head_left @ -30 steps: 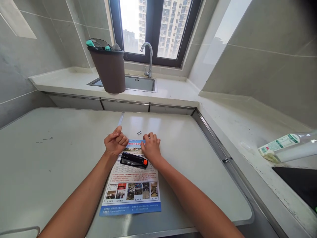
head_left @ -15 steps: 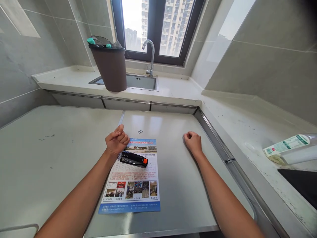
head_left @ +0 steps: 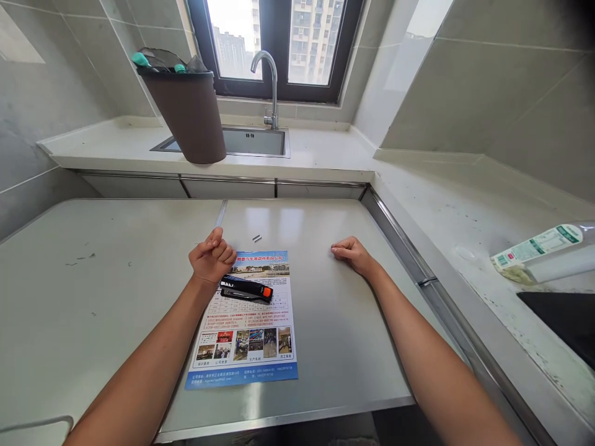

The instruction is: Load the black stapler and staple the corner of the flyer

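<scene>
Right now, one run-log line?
left hand: fist, at flyer's top-left corner | right hand: fingers closed, right of flyer | stapler: on flyer | metal strips: beyond flyer | bin: by sink

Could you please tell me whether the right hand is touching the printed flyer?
No, the right hand is off to the right of the flyer, with bare tabletop showing between them.

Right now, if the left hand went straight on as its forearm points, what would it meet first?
Likely, the left hand would meet the grey panel beyond the tabletop; depth is unclear.
</scene>
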